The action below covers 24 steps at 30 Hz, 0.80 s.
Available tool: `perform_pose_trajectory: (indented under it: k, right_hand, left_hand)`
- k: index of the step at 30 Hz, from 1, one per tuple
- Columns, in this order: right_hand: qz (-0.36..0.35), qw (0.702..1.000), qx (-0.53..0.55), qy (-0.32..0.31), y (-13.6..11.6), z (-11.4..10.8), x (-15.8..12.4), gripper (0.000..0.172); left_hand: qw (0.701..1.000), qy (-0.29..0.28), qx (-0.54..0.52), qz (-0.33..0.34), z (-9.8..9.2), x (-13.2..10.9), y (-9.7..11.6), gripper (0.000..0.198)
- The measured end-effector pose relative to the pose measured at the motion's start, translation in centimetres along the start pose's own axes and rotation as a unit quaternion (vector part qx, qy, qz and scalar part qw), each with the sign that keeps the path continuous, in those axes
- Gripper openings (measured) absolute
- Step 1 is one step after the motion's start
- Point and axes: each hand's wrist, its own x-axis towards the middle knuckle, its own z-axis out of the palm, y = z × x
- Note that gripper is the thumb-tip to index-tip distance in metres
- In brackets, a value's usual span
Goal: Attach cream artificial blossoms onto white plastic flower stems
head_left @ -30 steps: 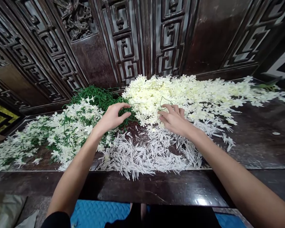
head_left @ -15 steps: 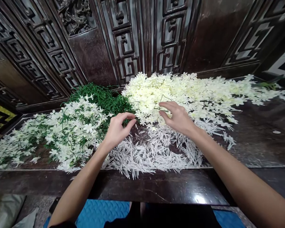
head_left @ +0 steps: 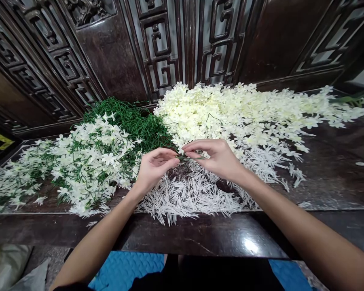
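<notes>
My left hand (head_left: pixel 154 167) and my right hand (head_left: pixel 216 157) meet above a heap of thin white plastic stamens (head_left: pixel 188 196). Both hands pinch, fingertips almost touching; a thin green wire stem (head_left: pixel 190 157) runs between them, and a small cream flower seems to sit at the right fingertips. Behind my right hand lies a big pile of loose cream artificial flowers (head_left: pixel 245 111). Left of my left hand is a heap of green stems (head_left: pixel 133 123) and a spread of assembled white flowers on green stems (head_left: pixel 81 161).
Everything lies on a dark glossy wooden bench (head_left: pixel 200 236) with a carved wooden backrest (head_left: pixel 157 44) behind it. Bare wood shows at the right (head_left: pixel 336 178). A blue mat (head_left: pixel 127 270) is on the floor below, with a pale bag (head_left: pixel 6 266) at lower left.
My left hand came back from the green stems and my right hand left the cream flower pile; both drew together over the white stamens and closed into pinches.
</notes>
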Motion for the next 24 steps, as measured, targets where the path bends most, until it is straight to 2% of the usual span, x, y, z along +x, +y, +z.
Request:
perform_pose_trajectory:
  k: [4, 7, 11, 13, 16, 21, 24]
  right_hand:
    - [0.034, 0.999, 0.000, -0.030, 0.1, -0.2, -0.1, 0.020]
    - [0.039, 0.998, 0.008, -0.053, 0.1, -0.4, -0.1, 0.023]
    - [-0.010, 0.981, 0.165, -0.097, 0.7, -1.1, 0.2, 0.014]
    - [-0.008, 0.971, 0.228, -0.079, 0.8, -1.4, 0.4, 0.013]
    - [0.016, 0.979, 0.195, -0.059, 0.4, -1.3, 0.4, 0.011]
    - [0.076, 0.983, 0.088, -0.141, -1.1, -0.5, 0.0, 0.012]
    - [0.115, 0.979, 0.073, -0.153, -1.2, -0.3, -0.1, 0.015]
  left_hand:
    - [0.996, 0.024, -0.088, -0.016, -0.3, 0.4, -0.7, 0.015]
    - [0.980, 0.035, -0.194, -0.025, -0.5, 0.7, -0.7, 0.015]
    - [0.966, -0.002, -0.256, -0.037, -0.8, 0.7, 0.0, 0.019]
    - [0.967, -0.031, -0.251, -0.037, -0.8, 0.5, 0.3, 0.025]
    - [0.973, -0.065, -0.221, -0.035, -0.7, 0.1, 0.4, 0.031]
    - [0.989, -0.070, -0.128, 0.000, -0.4, -0.2, 0.3, 0.030]
    - [0.993, -0.076, -0.085, 0.033, -0.4, -0.3, -0.1, 0.029]
